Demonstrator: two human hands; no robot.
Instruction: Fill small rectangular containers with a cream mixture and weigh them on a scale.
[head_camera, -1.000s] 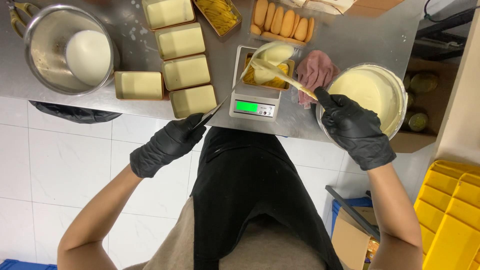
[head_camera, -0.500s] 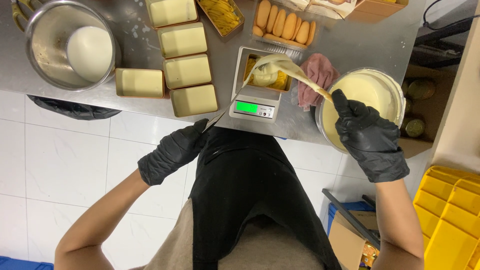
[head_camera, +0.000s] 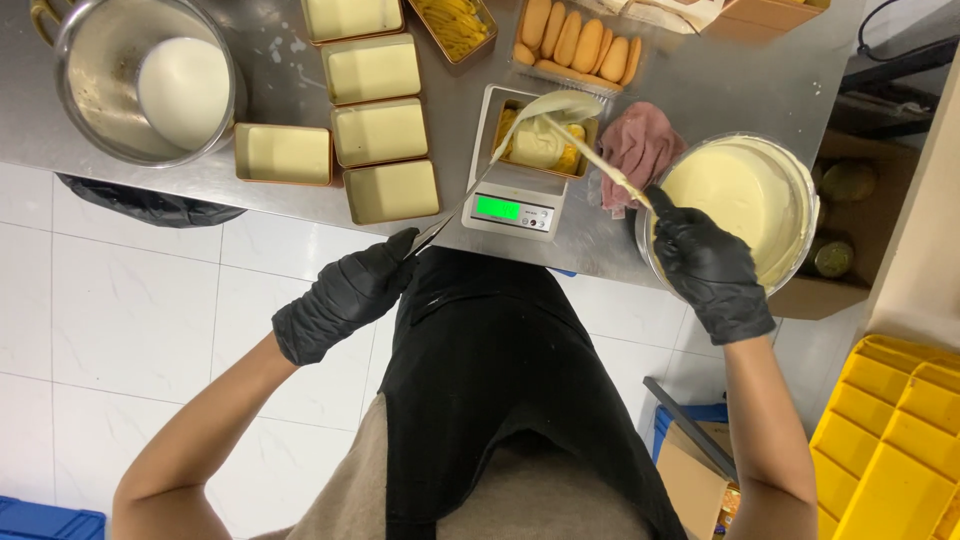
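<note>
While the right hand (head_camera: 708, 268), black-gloved, is closed round the handle of a ladle (head_camera: 560, 106), the bowl of that ladle hangs tipped over a small rectangular tin (head_camera: 542, 140) sitting on a digital scale (head_camera: 508, 190), w/ pale cream running off it into the tin, probably so the fill can be weighed as it goes. Left hand (head_camera: 345, 298), also gloved, is closed on a thin metal blade or spatula (head_camera: 455, 215) whose tip reaches up to the ladle's rim, apparently to scrape or guide the cream off; exact contact pt is hard to tell. Tin on the scale already shows cream over yellowish pieces. Just right of the scale lies a crumpled pink cloth (head_camera: 640, 150), and beside that a big steel mixing bowl (head_camera: 795, 180) full of the same cream, kept close to the right hand so dipping is short. To the left, near the table (head_camera: 250, 195) edge, four filled tins (head_camera: 378, 130) sit in a tight group w/ smooth cream tops, one more (head_camera: 285, 152) beside them, set apart from the scale, likely as finished ones. Further back a tray of finger biscuits (head_camera: 575, 40) and a tin of yellow strips (head_camera: 452, 22) sit within reach as stock. At far left a large steel pot (head_camera: 90, 80) holds a white liquid or dough; can't tell which. Person wears a black apron (head_camera: 500, 370) and stands right up against the table edge.
</note>
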